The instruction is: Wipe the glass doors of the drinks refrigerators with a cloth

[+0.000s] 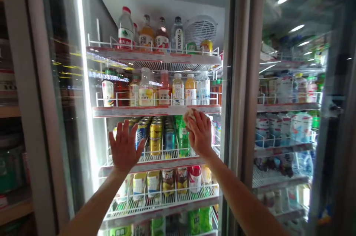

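Only one label reads clearly — "WAVE", running down a clear bottle (177, 35) on the top shelf (155, 57).

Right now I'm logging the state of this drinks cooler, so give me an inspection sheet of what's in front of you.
Surface: tall glass cooler door, shut, with light reflections.
Job's things: crumpled pale cloth pressed on the glass under the right hand.
Clutter: white wire shelves stocked with plastic drink bottles above, yellow and blue cans at hand height.
Grippers: left hand open, fingers spread, flat on the glass; right hand covering the cloth.
Cables: nothing seen.
Surroundings: second glass-door cooler at right; round white fan grille top rear; wooden shelving at left.
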